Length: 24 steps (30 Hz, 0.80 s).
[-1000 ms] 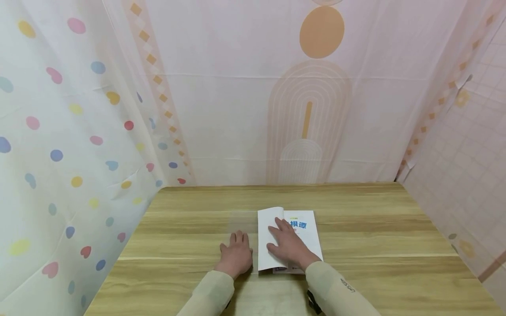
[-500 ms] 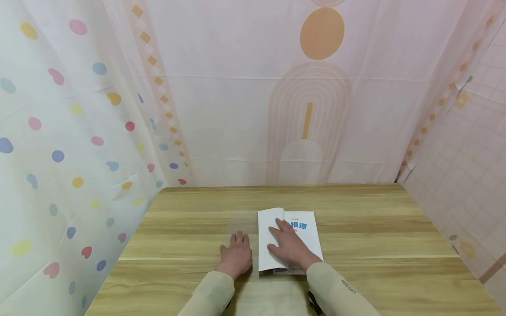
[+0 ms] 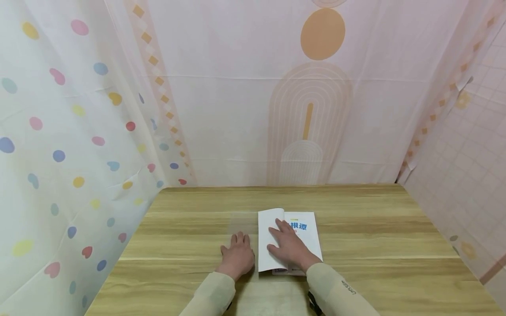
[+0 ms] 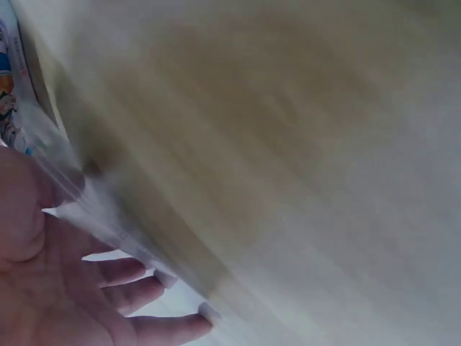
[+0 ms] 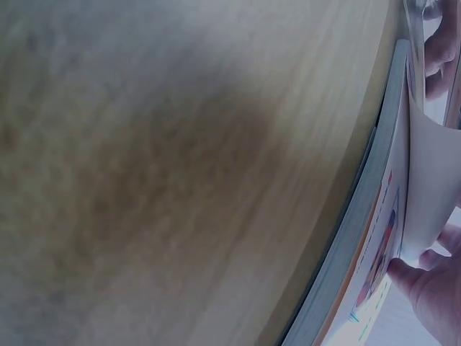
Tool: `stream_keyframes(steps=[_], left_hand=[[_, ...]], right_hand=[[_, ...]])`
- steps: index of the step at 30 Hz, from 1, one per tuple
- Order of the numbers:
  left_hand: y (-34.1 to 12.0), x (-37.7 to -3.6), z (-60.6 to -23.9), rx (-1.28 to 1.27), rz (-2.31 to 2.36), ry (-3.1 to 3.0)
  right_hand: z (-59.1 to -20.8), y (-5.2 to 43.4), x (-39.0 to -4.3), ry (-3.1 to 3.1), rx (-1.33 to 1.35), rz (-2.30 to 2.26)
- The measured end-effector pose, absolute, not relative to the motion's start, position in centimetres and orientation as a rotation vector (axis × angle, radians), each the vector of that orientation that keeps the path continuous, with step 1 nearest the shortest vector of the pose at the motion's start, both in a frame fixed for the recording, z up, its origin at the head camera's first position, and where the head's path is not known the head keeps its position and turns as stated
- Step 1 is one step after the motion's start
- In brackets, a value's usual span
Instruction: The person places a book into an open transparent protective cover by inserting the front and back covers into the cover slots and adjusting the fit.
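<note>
- The thin white paperback book with blue characters on its cover (image 3: 294, 237) lies flat on the light wooden table (image 3: 375, 245), low in the head view, just right of centre
- The right hand (image 3: 290, 248) rests on the book's folded-over white page, fingers straight and spread, pressing it down, gripping nothing
- The left hand (image 3: 237, 254) lies palm-down just left of the book, fingers relaxed and flat; under it is what may be a clear plastic sheet (image 3: 241, 221), too faint to be sure
- Behind the table hangs a pale pink curtain with orange shapes (image 3: 322, 87)
</note>
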State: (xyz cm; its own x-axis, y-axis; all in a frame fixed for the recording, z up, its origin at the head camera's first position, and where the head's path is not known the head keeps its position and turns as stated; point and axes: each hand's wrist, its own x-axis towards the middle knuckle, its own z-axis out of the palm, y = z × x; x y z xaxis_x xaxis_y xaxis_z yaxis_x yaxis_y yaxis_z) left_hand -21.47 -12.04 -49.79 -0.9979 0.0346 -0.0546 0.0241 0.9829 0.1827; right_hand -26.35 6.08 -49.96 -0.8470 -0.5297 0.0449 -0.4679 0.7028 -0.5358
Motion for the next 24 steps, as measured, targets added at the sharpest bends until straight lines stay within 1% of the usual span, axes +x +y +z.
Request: stream_keyframes(steps=[9, 16, 24], left_hand=[[-12.1, -21.8, -50.3, -0.007, 0.355, 3.131], [-12.1, -21.9, -49.8, -0.028, 0.411, 3.118], [-12.4, -21.7, -49.4, 0.009, 0.444, 3.113]], right_hand=[[-49.8, 6.1, -26.4, 2.768, -0.845, -0.822], [-49.6, 5.8, -26.5, 2.812, -0.911, -0.706], [-49.1, 5.1, -26.4, 2.886, -0.971, -0.545]])
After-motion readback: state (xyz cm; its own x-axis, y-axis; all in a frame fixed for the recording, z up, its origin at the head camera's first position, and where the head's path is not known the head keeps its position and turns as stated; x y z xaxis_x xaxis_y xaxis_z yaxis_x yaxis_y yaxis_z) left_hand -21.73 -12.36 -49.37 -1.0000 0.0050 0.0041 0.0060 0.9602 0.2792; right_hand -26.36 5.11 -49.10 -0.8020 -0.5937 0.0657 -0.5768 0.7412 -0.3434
